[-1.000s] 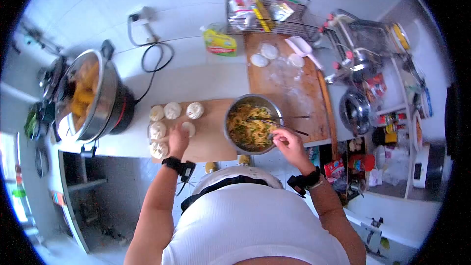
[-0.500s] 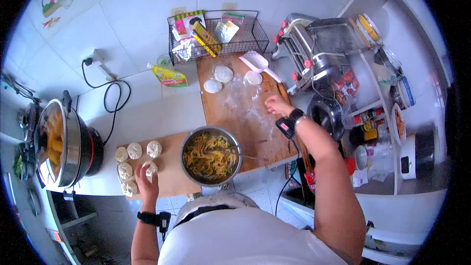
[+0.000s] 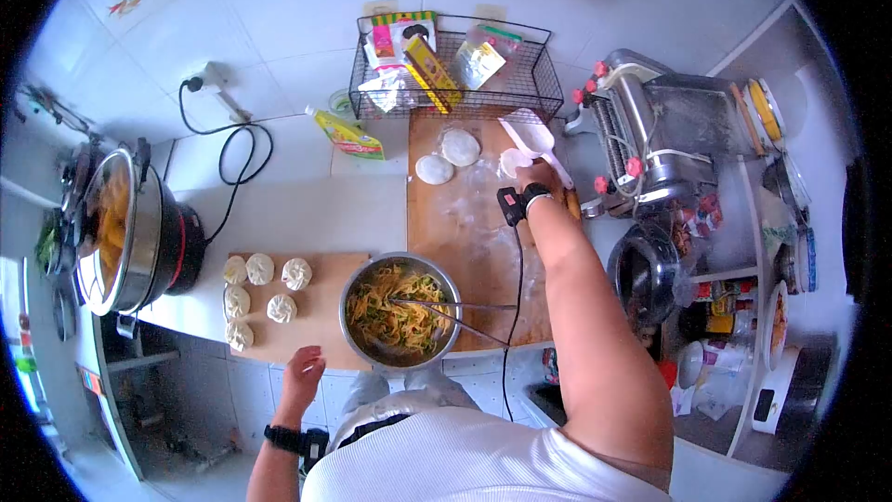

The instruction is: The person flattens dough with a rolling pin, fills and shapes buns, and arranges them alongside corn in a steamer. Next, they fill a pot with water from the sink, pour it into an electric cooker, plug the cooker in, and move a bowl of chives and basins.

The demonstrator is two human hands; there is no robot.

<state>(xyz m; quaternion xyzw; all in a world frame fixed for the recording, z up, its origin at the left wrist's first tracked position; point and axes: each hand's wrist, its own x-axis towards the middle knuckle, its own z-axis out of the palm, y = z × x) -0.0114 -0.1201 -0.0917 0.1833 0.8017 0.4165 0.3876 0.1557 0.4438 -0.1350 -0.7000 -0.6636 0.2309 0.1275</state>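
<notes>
My right hand (image 3: 539, 174) is at a small round dough wrapper (image 3: 512, 164) on the floured wooden board (image 3: 446, 270), its fingers closed on the wrapper's right edge. Two more dough wrappers, one at the back (image 3: 460, 146) and one in front of it (image 3: 434, 169), lie to the left. My left hand (image 3: 304, 372) is in the air by the counter's front edge, fingers loosely apart, holding nothing. Several pleated buns (image 3: 282, 308) sit on a smaller board (image 3: 321, 339). Between the boards stands a metal bowl (image 3: 349, 339) of noodle-like filling with greens, chopsticks (image 3: 465, 323) resting in it.
A white scoop (image 3: 530, 135) lies beside my right hand. Behind the board is a wire basket (image 3: 548, 74) with packets. A pasta machine (image 3: 641, 130) stands right, a steamer pot (image 3: 144, 232) left. A yellow pouch (image 3: 348, 135) and black cord (image 3: 223, 186) lie on the counter.
My right hand has reached forward and left to the small dough wrapper. My left hand has let go of a bun and drawn back toward me. The whole view has shifted slightly.
</notes>
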